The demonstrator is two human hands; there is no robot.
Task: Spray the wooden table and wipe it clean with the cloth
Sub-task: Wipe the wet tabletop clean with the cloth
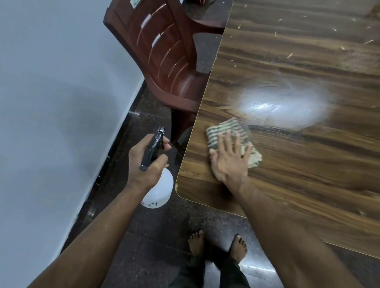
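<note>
The wooden table (309, 167) fills the right side, its rounded near-left corner close to me. A striped green-and-cream cloth (226, 130) lies near the table's left edge. My right hand (229, 159) presses flat on the cloth with fingers spread. My left hand (146, 163) holds a white spray bottle (159, 189) with a black trigger head off the table's left edge, over the floor, nozzle pointing away from me. A bright glare spot sits on the tabletop just beyond the cloth. Small pale specks are scattered over the far tabletop.
A dark red plastic chair (161, 48) stands against the table's left edge, between the table and a pale wall (39, 83). The floor (151, 244) is dark polished stone. My bare feet (217, 244) stand at the table's near corner.
</note>
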